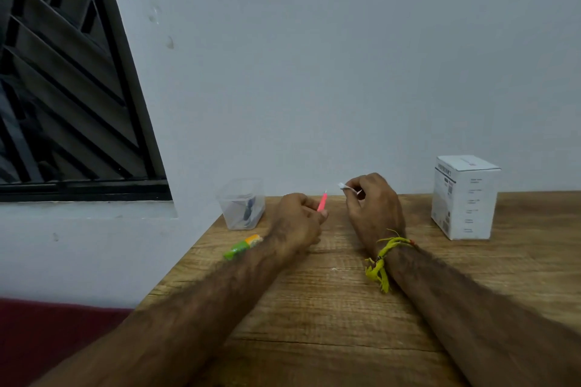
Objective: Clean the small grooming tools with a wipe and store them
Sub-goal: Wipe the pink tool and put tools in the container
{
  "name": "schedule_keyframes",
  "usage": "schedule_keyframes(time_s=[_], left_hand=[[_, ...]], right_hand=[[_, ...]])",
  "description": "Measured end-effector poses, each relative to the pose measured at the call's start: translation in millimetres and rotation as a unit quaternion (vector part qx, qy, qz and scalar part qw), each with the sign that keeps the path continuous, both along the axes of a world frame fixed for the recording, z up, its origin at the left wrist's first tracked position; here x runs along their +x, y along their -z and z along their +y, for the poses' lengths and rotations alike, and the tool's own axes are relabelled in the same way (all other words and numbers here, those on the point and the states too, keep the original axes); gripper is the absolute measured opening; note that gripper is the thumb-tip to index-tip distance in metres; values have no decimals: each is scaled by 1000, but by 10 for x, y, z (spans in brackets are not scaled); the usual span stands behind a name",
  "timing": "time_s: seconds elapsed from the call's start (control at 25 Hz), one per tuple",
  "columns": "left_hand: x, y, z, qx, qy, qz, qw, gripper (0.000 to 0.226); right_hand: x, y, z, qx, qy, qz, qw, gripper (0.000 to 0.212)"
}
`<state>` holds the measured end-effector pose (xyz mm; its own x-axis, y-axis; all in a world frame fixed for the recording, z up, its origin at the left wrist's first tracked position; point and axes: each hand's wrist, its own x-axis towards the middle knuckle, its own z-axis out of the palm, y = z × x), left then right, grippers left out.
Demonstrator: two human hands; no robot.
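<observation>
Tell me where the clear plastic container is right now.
In the head view, the clear plastic container stands at the table's far left corner against the wall, just left of the left hand holding the pink tool.

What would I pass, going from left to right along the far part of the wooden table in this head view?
Clear plastic container holding dark items → left hand pinching a thin pink tool → right hand pinching a small white wipe → white cardboard box.
</observation>
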<state>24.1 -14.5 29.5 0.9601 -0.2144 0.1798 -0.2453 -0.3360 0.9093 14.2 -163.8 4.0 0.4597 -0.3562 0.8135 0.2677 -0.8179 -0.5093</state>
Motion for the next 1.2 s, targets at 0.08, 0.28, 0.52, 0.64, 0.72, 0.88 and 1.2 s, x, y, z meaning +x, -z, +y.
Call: schedule_keyframes(time_s=[0.08,0.28,0.52,0.64,0.72,0.88,1.2], left_hand=[[-270,47,-13,-118,53,39,991,19],[-345,194,17,-190,103,82,973,18],[-303,219,30,-217,123,126,960,26],[-241,243,61,-211,123,128,961,33],[-266,260,66,-204,131,124,962,36],[-300,260,88,-198,126,89,968,39],[-324,270,53,-157,118,43,980,37]], right_hand=[[1,-39,-33,8,2,-22,1000,10],[-54,-49,135,73,-16,-67,995,9],[-478,-11,83,-23,-49,-66,996,4],[-472,-21,129,-95,-74,-42,992,5],[-430,-14,168,-125,-85,-34,988,7],[-387,26,166,-189,-85,-20,978,12],[-366,24,125,-205,-84,-15,975,11]])
